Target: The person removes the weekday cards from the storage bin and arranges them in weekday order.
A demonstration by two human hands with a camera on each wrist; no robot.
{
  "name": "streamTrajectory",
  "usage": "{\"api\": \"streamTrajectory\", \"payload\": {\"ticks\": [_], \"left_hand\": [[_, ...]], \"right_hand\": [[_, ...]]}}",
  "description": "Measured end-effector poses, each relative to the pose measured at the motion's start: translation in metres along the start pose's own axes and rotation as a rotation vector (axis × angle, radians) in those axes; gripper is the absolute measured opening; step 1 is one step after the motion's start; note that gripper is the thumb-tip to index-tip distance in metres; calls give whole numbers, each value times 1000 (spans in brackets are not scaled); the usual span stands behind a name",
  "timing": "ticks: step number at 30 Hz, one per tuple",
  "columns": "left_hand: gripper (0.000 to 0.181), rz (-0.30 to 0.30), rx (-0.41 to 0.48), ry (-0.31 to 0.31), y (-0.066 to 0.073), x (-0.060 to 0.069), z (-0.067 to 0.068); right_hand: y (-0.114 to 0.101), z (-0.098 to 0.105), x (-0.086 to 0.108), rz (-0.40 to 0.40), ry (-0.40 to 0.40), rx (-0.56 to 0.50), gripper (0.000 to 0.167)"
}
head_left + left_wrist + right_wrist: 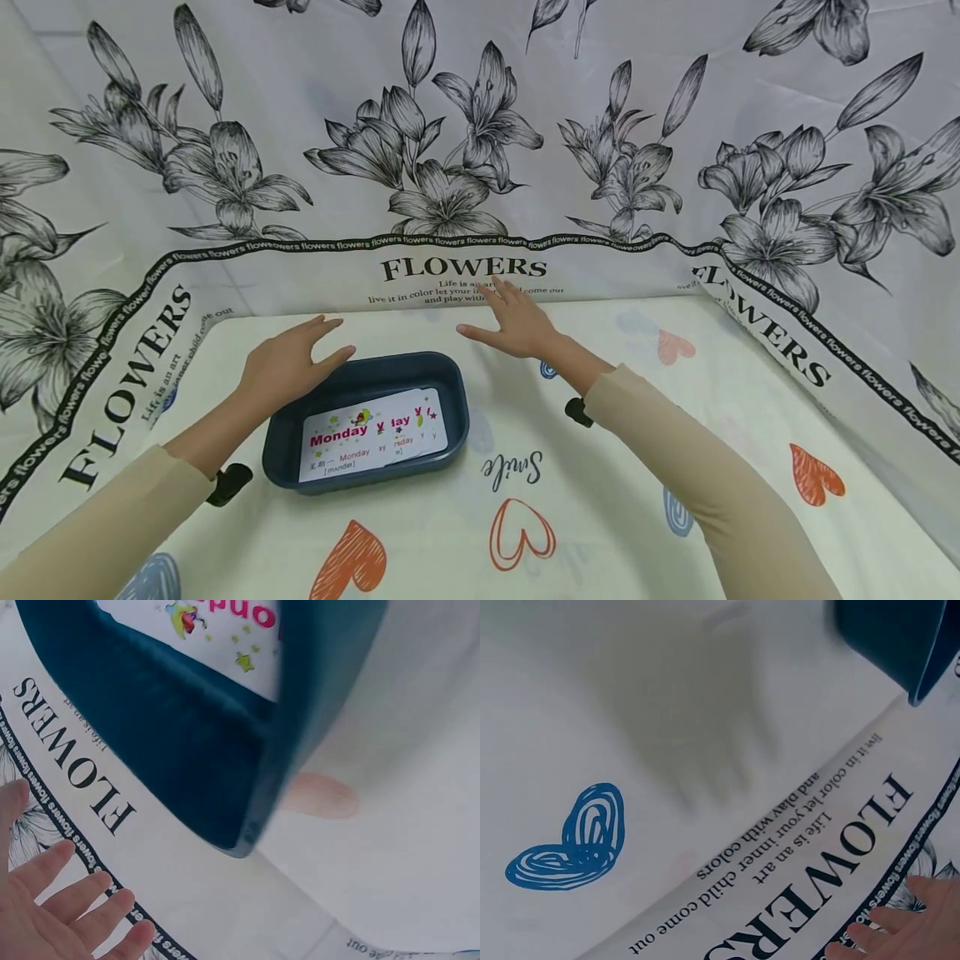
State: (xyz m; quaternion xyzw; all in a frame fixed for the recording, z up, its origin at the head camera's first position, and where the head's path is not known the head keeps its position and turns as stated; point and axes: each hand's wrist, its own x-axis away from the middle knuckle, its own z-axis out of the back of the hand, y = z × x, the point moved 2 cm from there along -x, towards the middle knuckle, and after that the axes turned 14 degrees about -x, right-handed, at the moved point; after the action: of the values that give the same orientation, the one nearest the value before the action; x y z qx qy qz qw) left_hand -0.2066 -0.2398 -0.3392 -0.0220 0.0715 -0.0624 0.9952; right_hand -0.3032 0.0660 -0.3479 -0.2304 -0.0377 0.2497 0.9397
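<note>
Head view: white cloth [615, 517], heart-printed; on it, one dark-blue, rounded-rectangular, steep-walled tray [405, 375] containing overlapping white printed cards [371, 435], rounded-cornered. Left hand [288, 362], fingers extended, at the tray's far left corner, contact unclear; right hand [517, 321], splayed, beyond its far right corner.

Left wrist view: smooth tray wall; fingers spread.

Right wrist view: tray corner, apart from extended fingers.
</note>
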Motion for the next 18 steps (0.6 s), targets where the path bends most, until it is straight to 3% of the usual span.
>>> {"api": "streamTrajectory", "payload": {"ticks": [11, 18], "left_hand": [[55, 61, 136, 48, -21, 25, -5], [57, 111, 194, 15, -35, 43, -12]], "right_hand": [[-9, 1, 8, -54, -128, 37, 75], [-11, 0, 14, -80, -237, 68, 73]]}}
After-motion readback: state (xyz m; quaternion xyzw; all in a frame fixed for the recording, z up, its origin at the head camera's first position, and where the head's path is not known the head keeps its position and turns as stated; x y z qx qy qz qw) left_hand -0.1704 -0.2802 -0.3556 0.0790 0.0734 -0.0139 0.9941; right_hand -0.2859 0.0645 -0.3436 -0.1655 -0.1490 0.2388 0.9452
